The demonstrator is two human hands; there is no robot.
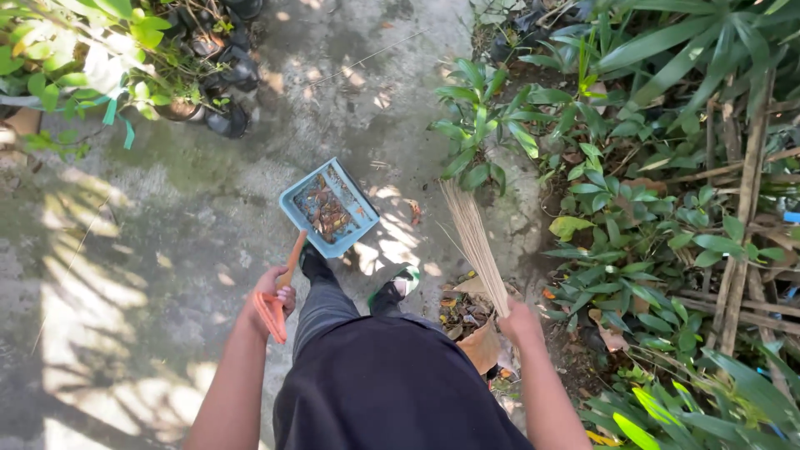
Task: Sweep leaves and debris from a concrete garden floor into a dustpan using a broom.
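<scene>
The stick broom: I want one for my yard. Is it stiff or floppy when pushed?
Probably springy. The stick broom is a bundle of thin pale ribs, fanned at the tip. The right hand alone lifts it, so it is likely light. Single ribs may snap.

Dustpan (329,208) left — broom (475,242) right

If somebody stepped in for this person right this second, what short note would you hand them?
Left hand: closed on the orange handle of the blue dustpan, held above the concrete path.
Right hand: gripping a bundle-of-sticks broom, bristles pointing up and away.
Done: dry leaves and dirt already lie in the dustpan.
Left: a pile of dry leaves sits by the right foot, at the edge of the plant bed, not yet picked up. A few loose leaves lie on the path.
</scene>
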